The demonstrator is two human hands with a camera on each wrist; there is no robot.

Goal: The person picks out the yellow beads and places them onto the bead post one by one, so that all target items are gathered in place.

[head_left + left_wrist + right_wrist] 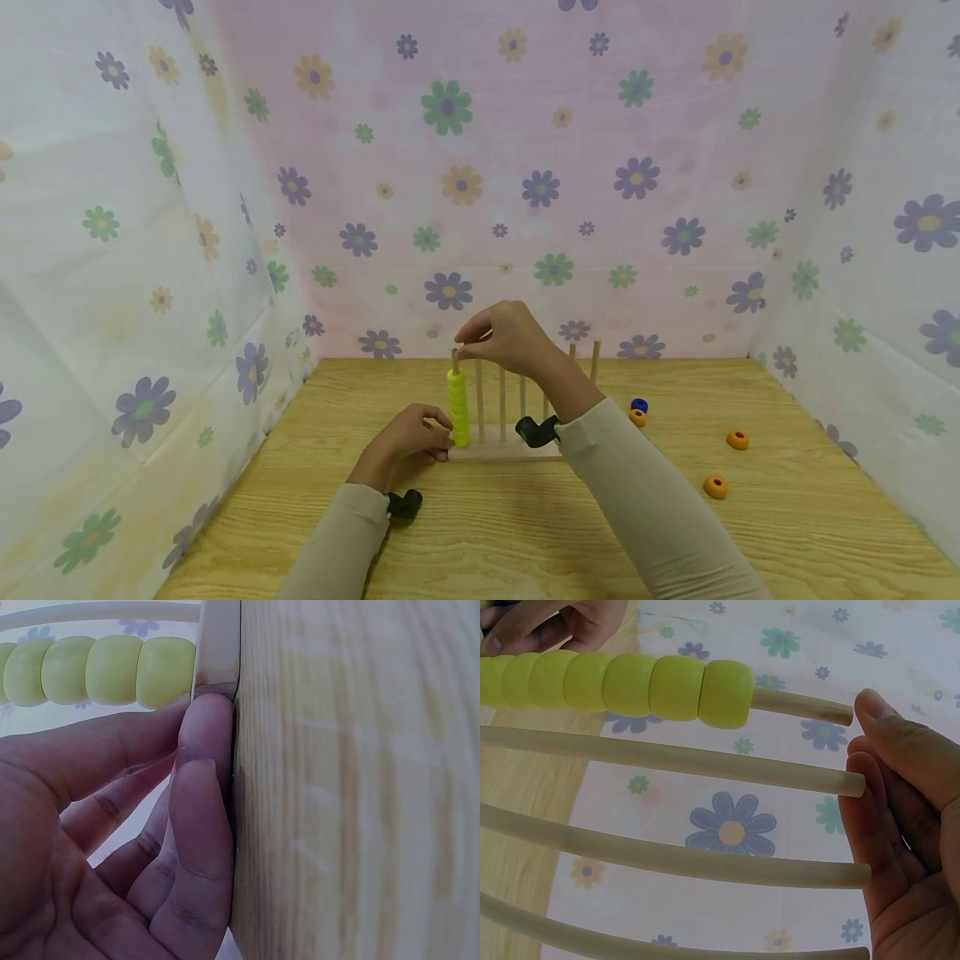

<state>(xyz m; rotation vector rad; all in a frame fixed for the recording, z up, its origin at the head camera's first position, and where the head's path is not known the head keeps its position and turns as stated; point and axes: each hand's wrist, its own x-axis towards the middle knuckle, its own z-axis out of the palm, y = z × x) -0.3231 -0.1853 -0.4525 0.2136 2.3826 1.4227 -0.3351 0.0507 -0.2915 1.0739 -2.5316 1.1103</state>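
A wooden rack with upright pegs stands on the table, its long flat base (502, 454) facing me. Yellow beads (457, 408) are stacked on the leftmost peg, whose bare tip (832, 711) sticks out above the top bead. My left hand (416, 433) holds the left end of the base, fingertips right at its corner below the beads (165, 671). At the top of the pegs is my right hand (510, 337), holding nothing. Its thumb is close by the tip of the beaded peg, and its fingers are beside the tip of the neighbouring bare peg (847, 784).
Right of the rack lie a blue bead (639, 405) and an orange bead (637, 418) close together. Two more orange beads, one farther back (738, 439) and another nearer me (716, 487), lie farther right. Flower-patterned cloth (525, 167) encloses the table's back and sides.
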